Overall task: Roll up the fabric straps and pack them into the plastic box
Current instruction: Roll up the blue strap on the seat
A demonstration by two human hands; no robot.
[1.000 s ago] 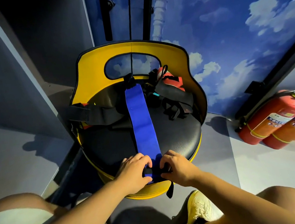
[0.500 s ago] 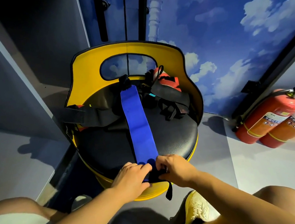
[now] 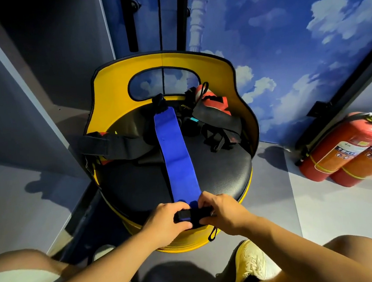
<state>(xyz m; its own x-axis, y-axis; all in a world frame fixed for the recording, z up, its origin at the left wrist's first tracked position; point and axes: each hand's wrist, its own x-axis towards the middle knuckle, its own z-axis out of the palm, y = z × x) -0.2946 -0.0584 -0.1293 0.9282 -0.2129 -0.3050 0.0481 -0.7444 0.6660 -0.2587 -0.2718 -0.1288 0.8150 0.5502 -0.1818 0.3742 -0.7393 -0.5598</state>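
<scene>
while pinching the started roll at 6 o'clock on the black seat cushion (image 3: 139, 188), left hand (image 3: 166, 222) and right hand (image 3: 223, 213) both closed on the blue strap (image 3: 177, 155). soft, light, floppy (likely to unwind); best gripped at both roll edges. remaining length stretched toward 12 o'clock. plastic box unseen.

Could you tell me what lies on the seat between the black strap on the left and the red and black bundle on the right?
In the head view, the blue strap runs lengthwise down the black seat between them.
</scene>
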